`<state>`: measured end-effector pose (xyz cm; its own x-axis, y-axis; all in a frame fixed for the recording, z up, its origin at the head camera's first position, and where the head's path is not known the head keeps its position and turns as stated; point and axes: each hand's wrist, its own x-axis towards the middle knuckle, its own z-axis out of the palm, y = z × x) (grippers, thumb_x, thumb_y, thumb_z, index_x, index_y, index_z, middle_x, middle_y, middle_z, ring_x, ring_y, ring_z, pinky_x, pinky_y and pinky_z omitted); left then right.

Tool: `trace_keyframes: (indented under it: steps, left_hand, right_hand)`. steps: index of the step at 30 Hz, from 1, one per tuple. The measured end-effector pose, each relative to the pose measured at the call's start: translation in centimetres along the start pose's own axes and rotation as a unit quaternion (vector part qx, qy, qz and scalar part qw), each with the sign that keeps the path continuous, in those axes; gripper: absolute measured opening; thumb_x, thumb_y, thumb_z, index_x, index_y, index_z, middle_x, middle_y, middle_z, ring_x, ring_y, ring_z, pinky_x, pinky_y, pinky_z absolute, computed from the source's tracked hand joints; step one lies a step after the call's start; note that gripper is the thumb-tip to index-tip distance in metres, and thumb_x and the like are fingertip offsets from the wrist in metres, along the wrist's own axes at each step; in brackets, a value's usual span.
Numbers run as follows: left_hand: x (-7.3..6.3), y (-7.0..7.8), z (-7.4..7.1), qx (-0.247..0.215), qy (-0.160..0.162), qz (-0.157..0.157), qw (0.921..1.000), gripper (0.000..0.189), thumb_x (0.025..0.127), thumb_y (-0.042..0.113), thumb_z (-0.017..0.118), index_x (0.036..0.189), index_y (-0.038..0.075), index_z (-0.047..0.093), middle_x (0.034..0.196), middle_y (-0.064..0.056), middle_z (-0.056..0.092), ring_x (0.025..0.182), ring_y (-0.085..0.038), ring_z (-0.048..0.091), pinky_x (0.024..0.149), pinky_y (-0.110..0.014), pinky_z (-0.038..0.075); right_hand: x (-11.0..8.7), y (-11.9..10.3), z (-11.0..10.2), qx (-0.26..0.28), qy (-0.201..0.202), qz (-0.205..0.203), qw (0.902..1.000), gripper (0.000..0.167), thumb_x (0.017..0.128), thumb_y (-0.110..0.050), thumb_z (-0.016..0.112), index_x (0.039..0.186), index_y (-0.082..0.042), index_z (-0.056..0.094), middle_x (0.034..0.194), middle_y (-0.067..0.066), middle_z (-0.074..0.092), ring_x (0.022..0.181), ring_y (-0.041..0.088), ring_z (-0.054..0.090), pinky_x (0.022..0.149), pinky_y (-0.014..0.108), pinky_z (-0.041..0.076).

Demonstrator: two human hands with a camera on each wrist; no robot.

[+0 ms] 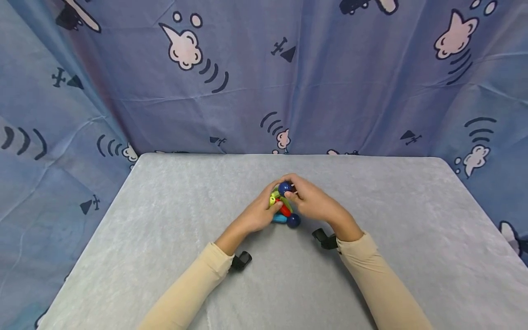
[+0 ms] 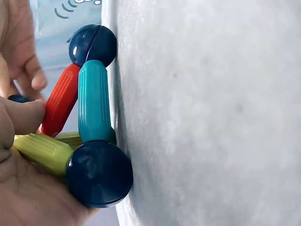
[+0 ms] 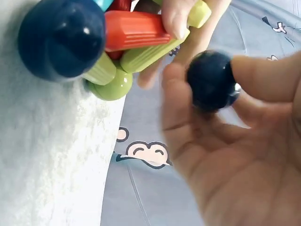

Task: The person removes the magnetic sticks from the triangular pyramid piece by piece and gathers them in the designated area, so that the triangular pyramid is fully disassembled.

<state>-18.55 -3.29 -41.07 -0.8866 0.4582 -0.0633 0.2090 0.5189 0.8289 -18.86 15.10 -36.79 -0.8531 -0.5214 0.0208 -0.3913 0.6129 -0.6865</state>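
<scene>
A glossy dark-blue ball (image 3: 211, 81) is pinched by the right hand (image 1: 312, 199), just beside a ridged, multicoloured rod-and-ball frame (image 1: 285, 210). The frame is gripped by the left hand (image 1: 258, 212), its thumb against a red ridged rod (image 2: 62, 100). In the left wrist view, a teal ridged rod (image 2: 94, 102) is shown between two dark-blue end balls (image 2: 99, 174); one is covered by the left hand in the head view.

I wear long, plain beige sleeves, left sleeve (image 1: 187, 288) and right sleeve (image 1: 383, 284) matching, without visible print. Each cuff is creased and ends short of my hand. Small, black, blocky units, left unit (image 1: 241, 261) and right unit (image 1: 325, 239), jut from beside the cuffs, inner side. My fingers (image 3: 175, 106) are bare.
</scene>
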Motion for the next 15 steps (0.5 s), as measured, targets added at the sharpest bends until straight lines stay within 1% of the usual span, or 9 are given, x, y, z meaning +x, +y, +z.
trace_keyframes:
  steps: [2, 5, 7, 8, 11, 15]
  left_hand:
    - [-0.14, -0.06, -0.06, 0.002, 0.008, -0.005, 1.0, 0.057, 0.106, 0.022, 0.046, 0.158, 0.015, 0.023, 0.156, -0.016, 0.029, 0.141, -0.034, 0.039, 0.117, -0.052, 0.033]
    - [-0.31, -0.12, -0.14, 0.017, 0.024, -0.007, 0.9995, 0.054, 0.106, 0.023, 0.048, 0.155, 0.013, 0.029, 0.139, -0.017, 0.034, 0.129, -0.034, 0.044, 0.109, -0.049, 0.039]
    - [-0.37, -0.1, -0.2, 0.021, 0.035, -0.01, 0.9991, 0.053, 0.105, 0.023, 0.05, 0.154, 0.012, 0.033, 0.127, -0.016, 0.037, 0.12, -0.032, 0.044, 0.101, -0.045, 0.041]
    - [-0.39, -0.08, -0.22, 0.026, 0.04, -0.011, 0.9988, 0.053, 0.104, 0.024, 0.052, 0.153, 0.013, 0.035, 0.124, -0.015, 0.039, 0.116, -0.031, 0.043, 0.098, -0.043, 0.041]
    - [-0.43, -0.07, -0.29, 0.035, 0.053, -0.012, 0.9979, 0.051, 0.102, 0.024, 0.056, 0.15, 0.014, 0.041, 0.122, -0.014, 0.048, 0.112, -0.028, 0.044, 0.091, -0.04, 0.041]
    - [-0.42, -0.13, -0.42, 0.028, 0.071, -0.005, 0.9971, 0.047, 0.099, 0.021, 0.062, 0.144, 0.014, 0.049, 0.131, -0.013, 0.056, 0.117, -0.028, 0.051, 0.097, -0.043, 0.044]
  right_hand:
    - [0.07, 0.03, 0.15, -0.011, -0.011, 0.0, 0.9999, 0.028, 0.107, -0.009, 0.039, 0.131, 0.0, 0.051, 0.131, 0.02, 0.055, 0.122, 0.033, 0.053, 0.103, 0.052, 0.045]
    - [0.13, -0.02, 0.37, -0.033, -0.016, 0.018, 0.9992, 0.027, 0.106, -0.012, 0.033, 0.119, -0.006, 0.056, 0.12, 0.014, 0.056, 0.113, 0.029, 0.051, 0.094, 0.046, 0.045]
    - [0.16, -0.03, 0.49, -0.043, -0.015, 0.033, 0.9984, 0.026, 0.105, -0.014, 0.032, 0.113, -0.009, 0.057, 0.111, 0.01, 0.056, 0.102, 0.025, 0.05, 0.086, 0.04, 0.043]
    - [0.17, -0.03, 0.54, -0.047, -0.014, 0.041, 0.998, 0.027, 0.105, -0.015, 0.032, 0.111, -0.01, 0.057, 0.108, 0.009, 0.056, 0.099, 0.023, 0.05, 0.084, 0.038, 0.042]
    - [0.18, 0.05, 0.63, -0.07, -0.015, 0.055, 0.9959, 0.03, 0.104, -0.017, 0.032, 0.112, -0.012, 0.061, 0.104, 0.007, 0.056, 0.092, 0.021, 0.05, 0.079, 0.036, 0.043]
    - [0.21, 0.15, 0.65, -0.092, -0.027, 0.069, 0.993, 0.036, 0.103, -0.019, 0.032, 0.116, -0.013, 0.065, 0.102, 0.007, 0.057, 0.086, 0.02, 0.051, 0.075, 0.034, 0.043]
